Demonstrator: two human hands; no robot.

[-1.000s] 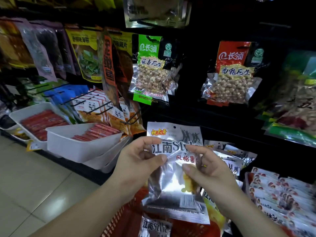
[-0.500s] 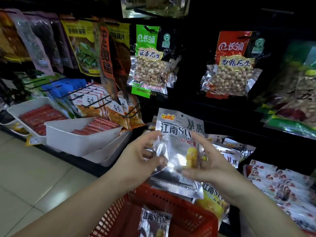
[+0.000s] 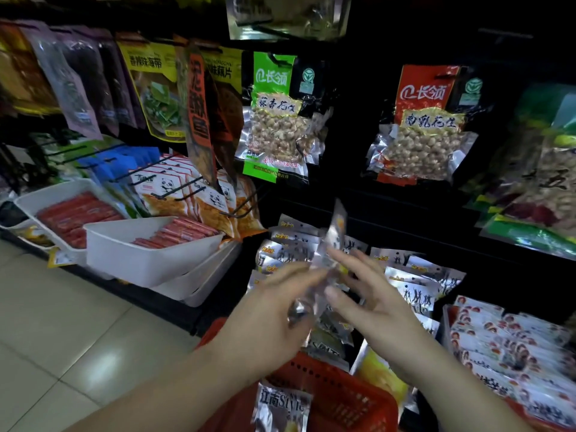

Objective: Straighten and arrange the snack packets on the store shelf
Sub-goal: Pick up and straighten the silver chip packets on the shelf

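Tiled floor (image 3: 62,338); dark shelf (image 3: 405,213) of hanging goods. Packet (image 3: 335,235) edge-on between both hands, long axis near upright, top tilted rightward. Right hand (image 3: 374,304) fingers spread; left hand (image 3: 274,313) blurred, grip indeterminate.

Blur smears the silver packet (image 3: 332,244) and the fingers (image 3: 355,265) beside it.

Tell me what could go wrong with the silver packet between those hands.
1. The silver packet stands on edge between the left hand and right hand, and the hold is too blurred to judge; it could slip into the red basket below.
2. The shelf packets under it lie fanned unevenly; pressing it in may push them further askew.
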